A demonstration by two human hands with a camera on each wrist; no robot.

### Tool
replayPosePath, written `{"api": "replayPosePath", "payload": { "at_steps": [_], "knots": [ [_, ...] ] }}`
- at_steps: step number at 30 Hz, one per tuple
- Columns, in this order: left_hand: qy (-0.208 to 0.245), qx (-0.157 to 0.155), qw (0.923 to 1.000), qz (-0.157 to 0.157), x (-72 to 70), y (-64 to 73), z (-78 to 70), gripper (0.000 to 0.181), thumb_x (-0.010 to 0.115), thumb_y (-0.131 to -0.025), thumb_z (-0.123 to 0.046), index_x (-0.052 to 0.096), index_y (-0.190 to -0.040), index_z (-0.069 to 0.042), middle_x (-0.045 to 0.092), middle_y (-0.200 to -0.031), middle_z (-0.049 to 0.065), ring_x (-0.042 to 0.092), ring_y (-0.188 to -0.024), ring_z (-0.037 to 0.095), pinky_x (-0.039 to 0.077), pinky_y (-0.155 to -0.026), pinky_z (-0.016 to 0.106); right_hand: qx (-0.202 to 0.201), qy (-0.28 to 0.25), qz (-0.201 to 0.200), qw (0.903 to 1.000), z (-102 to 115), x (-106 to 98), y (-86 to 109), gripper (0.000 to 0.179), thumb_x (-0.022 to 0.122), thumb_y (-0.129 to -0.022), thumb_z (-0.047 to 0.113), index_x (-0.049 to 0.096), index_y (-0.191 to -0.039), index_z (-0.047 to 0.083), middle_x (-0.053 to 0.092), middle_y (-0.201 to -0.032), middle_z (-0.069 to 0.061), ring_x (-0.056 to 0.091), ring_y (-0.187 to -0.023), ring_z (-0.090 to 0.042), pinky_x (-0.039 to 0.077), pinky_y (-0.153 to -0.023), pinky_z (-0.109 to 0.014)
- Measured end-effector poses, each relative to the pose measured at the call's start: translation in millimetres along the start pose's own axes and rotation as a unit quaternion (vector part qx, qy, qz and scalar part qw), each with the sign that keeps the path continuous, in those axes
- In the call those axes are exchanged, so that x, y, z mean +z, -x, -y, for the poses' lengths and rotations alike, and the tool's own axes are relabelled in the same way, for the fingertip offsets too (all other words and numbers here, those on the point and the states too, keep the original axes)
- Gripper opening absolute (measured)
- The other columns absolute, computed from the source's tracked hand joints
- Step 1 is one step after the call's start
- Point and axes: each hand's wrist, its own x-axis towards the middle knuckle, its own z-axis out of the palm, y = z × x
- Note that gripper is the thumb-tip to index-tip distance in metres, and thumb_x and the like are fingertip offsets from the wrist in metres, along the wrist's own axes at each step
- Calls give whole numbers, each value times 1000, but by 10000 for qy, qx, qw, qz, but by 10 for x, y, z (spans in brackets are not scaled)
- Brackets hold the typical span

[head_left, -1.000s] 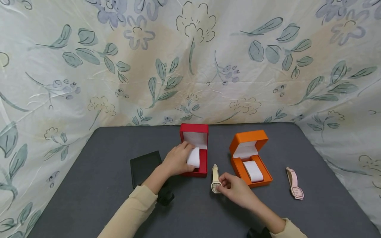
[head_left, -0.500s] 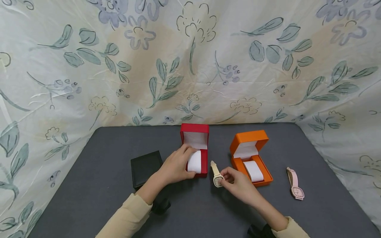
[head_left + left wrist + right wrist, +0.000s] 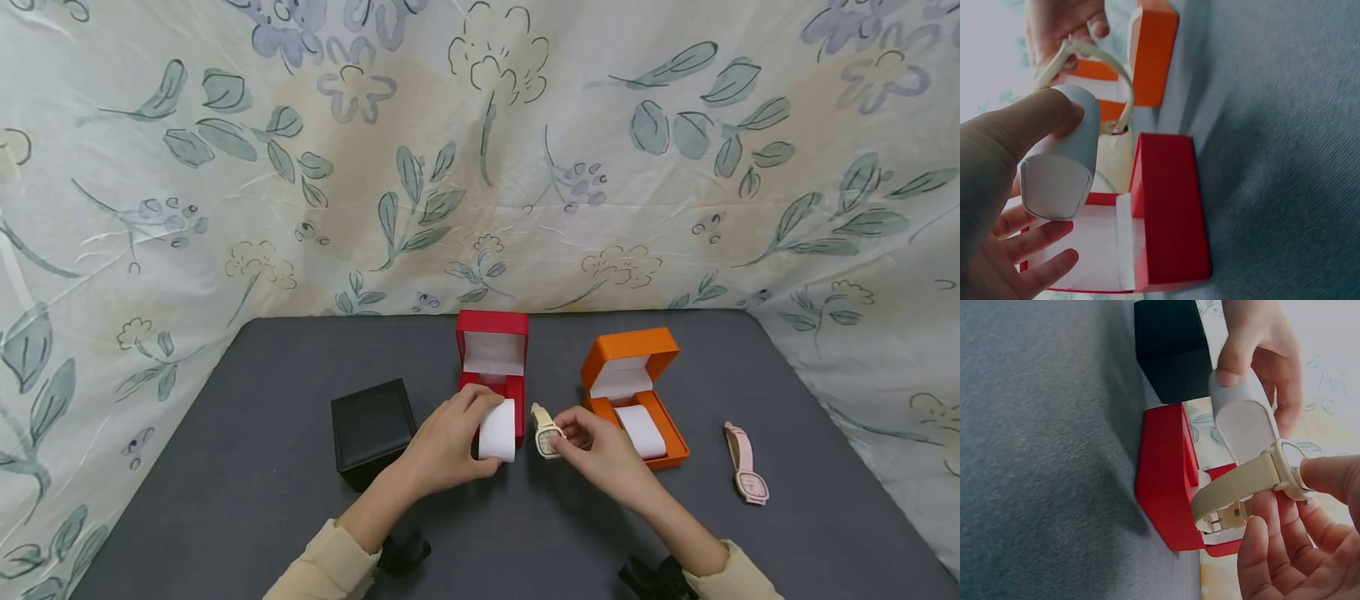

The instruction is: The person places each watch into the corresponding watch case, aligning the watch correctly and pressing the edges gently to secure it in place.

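Note:
My left hand [image 3: 446,442] grips a white watch cushion [image 3: 498,435] between thumb and fingers, held above the near end of an open red watch box [image 3: 492,323]. The left wrist view shows the cushion's flat end, with the red box beyond it. A cream wristwatch [image 3: 547,437] is pinched at its face by my right hand [image 3: 606,457], just right of the cushion. Its strap [image 3: 1235,484] curves away loosely with the buckle unfastened in the right wrist view. Cushion and watch are close together but apart.
An open orange watch box [image 3: 628,343] with a white cushion [image 3: 640,431] inside stands right of the red one. Farther right lies a pink wristwatch [image 3: 746,471]. A closed black box [image 3: 372,421] sits at the left. A floral cloth [image 3: 420,200] hangs behind the table.
My left hand has drawn the white cushion out of the red box, up and toward me. My right hand has lifted the cream watch off the table and brought it nearer the cushion.

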Motion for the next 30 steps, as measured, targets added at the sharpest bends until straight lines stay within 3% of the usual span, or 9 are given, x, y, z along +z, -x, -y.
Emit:
{"api": "replayPosePath", "payload": {
  "at_steps": [11,30],
  "knots": [
    [-56,320,9994,-141,54,116,-64,79,86,-57,-32,48,-125,-17,48,-124,0,49,-102,12,49,-83,32,-47,-231,65,9997,133,-10,-55,18,70,-81,14,61,-96,12,61,-81,1,56,-71,-13,49,-61,-22],
    [-120,654,9965,-503,59,125,-71,78,84,-60,-33,48,-128,-17,47,-126,-2,48,-105,11,47,-87,30,-55,-671,465,9966,280,27,-92,16,67,-83,15,60,-97,11,60,-83,-1,57,-64,-15,51,-57,-25]
  ]
}}
